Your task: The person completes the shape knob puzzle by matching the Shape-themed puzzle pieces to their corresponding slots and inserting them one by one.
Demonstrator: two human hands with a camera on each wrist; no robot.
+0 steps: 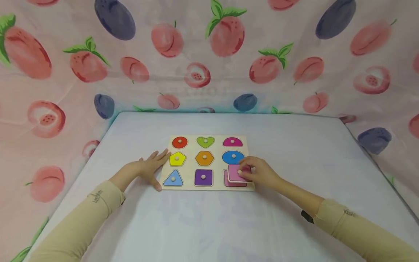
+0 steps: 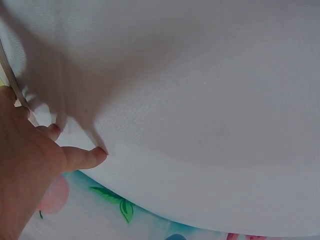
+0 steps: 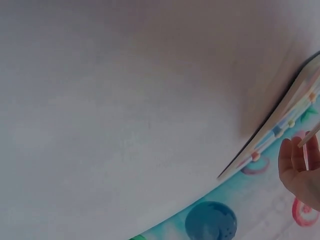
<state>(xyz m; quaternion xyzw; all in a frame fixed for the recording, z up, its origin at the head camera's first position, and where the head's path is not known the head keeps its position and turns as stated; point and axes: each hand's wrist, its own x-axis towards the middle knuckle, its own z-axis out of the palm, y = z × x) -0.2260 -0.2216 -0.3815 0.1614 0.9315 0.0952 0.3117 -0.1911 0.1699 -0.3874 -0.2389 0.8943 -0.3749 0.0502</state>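
Note:
A wooden shape puzzle board (image 1: 189, 185) lies on the table, its knobbed pieces in three rows. My right hand (image 1: 260, 173) pinches the pink rectangle piece (image 1: 233, 174) at its knob, over the lower right corner of the board. That piece overlaps its darker pink recess (image 1: 230, 184), lifted and shifted from it. In the right wrist view the right hand (image 3: 302, 172) shows at the edge, with the piece seen edge-on. My left hand (image 1: 152, 169) rests with spread fingers at the board's left edge; the left wrist view shows that hand (image 2: 35, 150) on the cloth.
Beside the held piece sit the blue oval (image 1: 229, 157) and the purple square (image 1: 203, 177). The light blue triangle (image 1: 173, 179) is nearest the left thumb. A white cloth (image 1: 209, 225) covers the table, and a fruit-print curtain (image 1: 222, 72) hangs behind and at the sides.

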